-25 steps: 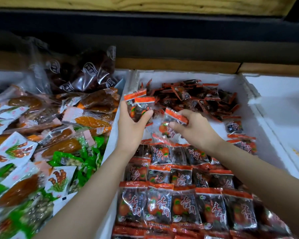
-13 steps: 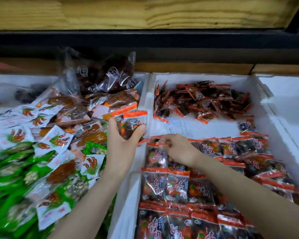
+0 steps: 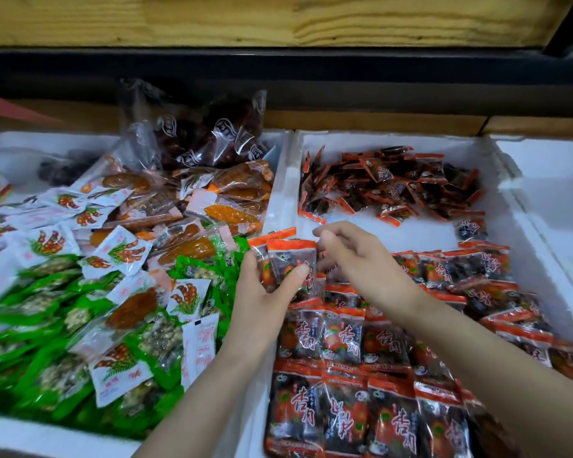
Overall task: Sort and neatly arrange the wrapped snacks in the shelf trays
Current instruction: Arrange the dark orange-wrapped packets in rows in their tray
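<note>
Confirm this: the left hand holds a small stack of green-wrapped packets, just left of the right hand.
Wrong colour. The head view shows the left hand holding a small stack of orange-and-black packets, just left of the right hand. The green packets lie loose in the left tray.

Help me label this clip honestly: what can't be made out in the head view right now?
Head view only:
- Left hand: how many orange-topped packets it holds; the front one hides any behind.
- Right hand: whether its fingers pinch anything; they curl over the spot.
- Far-right tray: contents cut off by the right edge.
- Green packets: print blurred.
</note>
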A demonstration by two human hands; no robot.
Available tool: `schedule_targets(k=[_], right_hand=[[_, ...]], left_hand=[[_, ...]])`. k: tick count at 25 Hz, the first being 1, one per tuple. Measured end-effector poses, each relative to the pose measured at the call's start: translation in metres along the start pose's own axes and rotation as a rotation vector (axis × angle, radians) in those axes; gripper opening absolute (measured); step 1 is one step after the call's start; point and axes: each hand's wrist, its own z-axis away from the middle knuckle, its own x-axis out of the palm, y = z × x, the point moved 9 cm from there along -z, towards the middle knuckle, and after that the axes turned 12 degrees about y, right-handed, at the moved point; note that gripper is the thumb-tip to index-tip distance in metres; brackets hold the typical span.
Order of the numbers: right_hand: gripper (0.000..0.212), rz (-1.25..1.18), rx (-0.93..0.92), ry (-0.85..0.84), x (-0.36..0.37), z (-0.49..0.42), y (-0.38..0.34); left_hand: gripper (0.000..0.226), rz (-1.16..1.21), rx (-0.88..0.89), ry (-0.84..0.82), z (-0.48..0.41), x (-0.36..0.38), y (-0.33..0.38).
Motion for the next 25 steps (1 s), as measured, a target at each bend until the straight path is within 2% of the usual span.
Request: schedule_targets(k=[3,5,10,15,19,23,25], right_hand=[[0.024,-0.042,0.03,-0.14,-0.002,0.023,-0.008],[0.022,-0.028,0.062,-0.136,-0.013,0.026,-0.002],[0.007,-0.067,0.209,0.031,-0.058,0.019,0.025],[0.008,-0.047,0.269,0.14,-0.096,0.02,0.04],[0.022,-0.12,0.316,0.094,-0.092,0.026,0.05],[0.015,-0.25,0.366,0.038,-0.088,0.032,0.051],[0.02,-0.188,0.347,-0.014,-0.089,0.036,0.051]], left_hand=[[0.027,0.0,-0.104,-0.078,0.009,0.012,-0.012],[0.023,0.028,-0.212,-0.119,0.017,0.022,-0.018],[0.018,0.16,-0.3,-0.117,0.015,0.031,-0.016],[0.003,0.223,-0.389,-0.161,0.007,0.041,-0.022],[0.006,0.228,-0.363,-0.224,0.008,0.056,-0.019],[0.028,0.159,-0.32,-0.303,0.018,0.075,-0.015],[0.029,0.163,-0.346,-0.352,0.026,0.086,-0.015]])
